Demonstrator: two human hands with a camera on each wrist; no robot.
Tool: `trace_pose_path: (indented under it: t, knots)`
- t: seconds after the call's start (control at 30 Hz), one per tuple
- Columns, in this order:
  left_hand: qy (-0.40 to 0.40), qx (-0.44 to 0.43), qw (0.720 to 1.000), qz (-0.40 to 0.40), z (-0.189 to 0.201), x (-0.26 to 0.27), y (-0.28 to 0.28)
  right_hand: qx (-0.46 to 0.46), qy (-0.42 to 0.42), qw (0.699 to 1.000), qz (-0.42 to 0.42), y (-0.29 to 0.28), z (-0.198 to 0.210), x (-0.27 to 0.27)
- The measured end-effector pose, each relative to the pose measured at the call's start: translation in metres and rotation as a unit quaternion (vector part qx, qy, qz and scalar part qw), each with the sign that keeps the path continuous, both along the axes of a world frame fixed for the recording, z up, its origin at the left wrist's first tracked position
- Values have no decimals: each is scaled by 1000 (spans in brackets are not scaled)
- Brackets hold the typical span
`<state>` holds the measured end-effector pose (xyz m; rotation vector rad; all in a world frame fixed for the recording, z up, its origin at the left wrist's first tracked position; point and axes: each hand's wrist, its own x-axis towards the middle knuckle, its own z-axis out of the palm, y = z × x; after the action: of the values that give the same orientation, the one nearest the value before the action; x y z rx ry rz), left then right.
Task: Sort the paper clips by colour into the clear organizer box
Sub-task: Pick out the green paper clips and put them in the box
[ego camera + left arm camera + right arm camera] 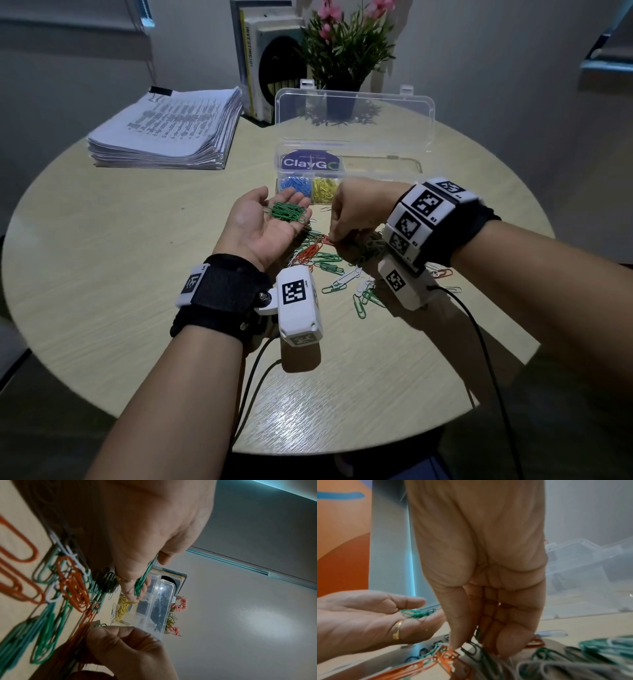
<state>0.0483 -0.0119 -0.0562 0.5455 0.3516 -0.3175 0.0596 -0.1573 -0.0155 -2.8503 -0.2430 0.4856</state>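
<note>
My left hand (284, 198) is held palm up above the table, fingers relaxed, with a small heap of green paper clips (286, 214) lying in it. My right hand (335, 239) points down into the mixed pile of clips (318, 258) and pinches a green clip (477, 634) between thumb and fingertips. The pile holds orange, green, white and dark clips. Just behind the hands stands the clear organizer box (383, 164) with its lid (354, 113) open. Blue clips (294, 186) fill its front left compartment and yellow clips (325, 189) the one beside it.
A thick stack of printed papers (168, 133) lies at the back left of the round table (137, 274). Books (257, 68) and a potted plant (346, 51) stand behind the box. Stray clips (363, 298) lie near my right wrist, and cables trail off the front edge.
</note>
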Motion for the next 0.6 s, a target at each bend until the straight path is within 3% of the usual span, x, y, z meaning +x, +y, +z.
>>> trace_pose_path:
  t: [0.33,0.6]
  knots:
    - [1,13,1000,0,0,0,0,92,19,995,-44,-14,9,5]
    - [-7,36,999,-35,1,-4,-4,283,40,957,-45,-6,27,5]
